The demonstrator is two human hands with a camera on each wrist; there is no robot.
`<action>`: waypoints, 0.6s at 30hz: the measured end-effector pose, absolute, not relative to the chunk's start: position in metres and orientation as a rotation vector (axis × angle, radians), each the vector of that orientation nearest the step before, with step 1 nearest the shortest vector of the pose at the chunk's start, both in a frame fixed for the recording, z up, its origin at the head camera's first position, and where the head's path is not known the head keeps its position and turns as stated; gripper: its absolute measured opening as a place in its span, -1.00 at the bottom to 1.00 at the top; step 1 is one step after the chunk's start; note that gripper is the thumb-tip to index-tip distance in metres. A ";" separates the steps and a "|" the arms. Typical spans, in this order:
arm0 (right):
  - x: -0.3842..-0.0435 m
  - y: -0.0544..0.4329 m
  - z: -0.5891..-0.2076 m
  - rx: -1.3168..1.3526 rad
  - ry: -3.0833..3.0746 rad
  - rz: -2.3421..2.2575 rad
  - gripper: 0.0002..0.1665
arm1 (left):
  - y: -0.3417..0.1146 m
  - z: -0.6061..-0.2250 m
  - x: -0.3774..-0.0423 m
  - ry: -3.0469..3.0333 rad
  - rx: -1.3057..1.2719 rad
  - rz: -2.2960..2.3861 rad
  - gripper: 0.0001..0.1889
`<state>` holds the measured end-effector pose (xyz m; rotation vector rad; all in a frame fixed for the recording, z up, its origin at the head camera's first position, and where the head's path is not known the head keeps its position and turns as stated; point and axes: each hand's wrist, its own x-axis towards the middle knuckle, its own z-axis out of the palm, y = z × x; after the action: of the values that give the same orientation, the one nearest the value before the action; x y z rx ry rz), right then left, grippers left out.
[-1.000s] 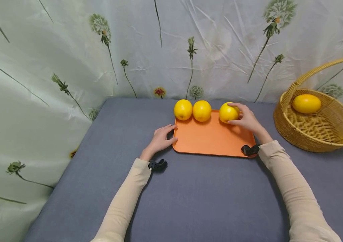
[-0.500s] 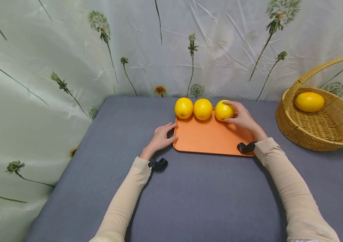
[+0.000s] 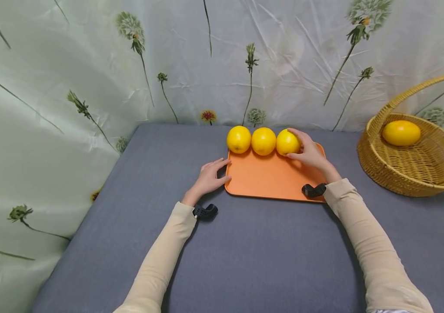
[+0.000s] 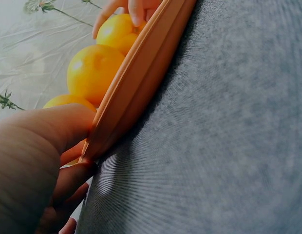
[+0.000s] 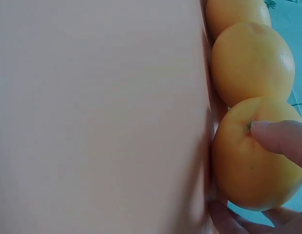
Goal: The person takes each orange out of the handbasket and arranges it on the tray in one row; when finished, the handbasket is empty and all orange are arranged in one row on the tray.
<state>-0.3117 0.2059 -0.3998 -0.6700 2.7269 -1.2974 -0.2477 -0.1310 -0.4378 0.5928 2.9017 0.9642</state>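
Note:
My right hand (image 3: 309, 152) holds an orange (image 3: 285, 142) at the back of a flat orange tray (image 3: 268, 178). In the right wrist view my thumb lies by the stem end of this orange (image 5: 258, 161), and fingers show at its lower side. Two more oranges stand in line to its left, the middle orange (image 3: 263, 141) and the end orange (image 3: 239, 139). They sit along the tray's back rim. My left hand (image 3: 208, 177) rests at the tray's left edge, thumb and fingers spread, with the thumb and fingertips against the rim (image 4: 117, 92) in the left wrist view.
A wicker basket (image 3: 382, 174) with a tall handle stands right of the tray, a yellow oval fruit (image 3: 401, 133) inside it. Grey cloth (image 3: 268, 252) covers the table. A flower-print curtain (image 3: 190, 65) hangs close behind the tray and along the left side.
My right hand has moved left with its orange, closing the gap to the middle orange. My left hand has stayed at the tray edge. The head view has shifted slightly.

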 end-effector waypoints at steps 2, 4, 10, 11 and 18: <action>-0.313 0.206 -0.400 -0.668 2.705 -1.312 -0.03 | -0.131 -0.438 -0.248 2.905 0.600 0.957 -0.42; -0.314 0.207 -0.401 -0.668 2.679 -1.325 0.00 | -0.130 -0.438 -0.248 2.911 0.610 0.954 -0.42; -0.314 0.214 -0.400 -0.627 2.639 -1.321 0.07 | -0.128 -0.438 -0.246 2.912 0.631 0.974 -0.42; -0.314 0.215 -0.400 -0.617 2.638 -1.316 0.09 | -0.127 -0.438 -0.246 2.910 0.629 0.975 -0.42; -0.314 0.218 -0.398 -0.605 2.615 -1.352 0.15 | -0.131 -0.438 -0.247 2.910 0.600 0.979 -0.42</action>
<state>-0.3142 0.2176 -0.3983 -0.6049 2.6149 -1.3523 -0.2474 -0.1305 -0.4378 0.6000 2.9096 0.9792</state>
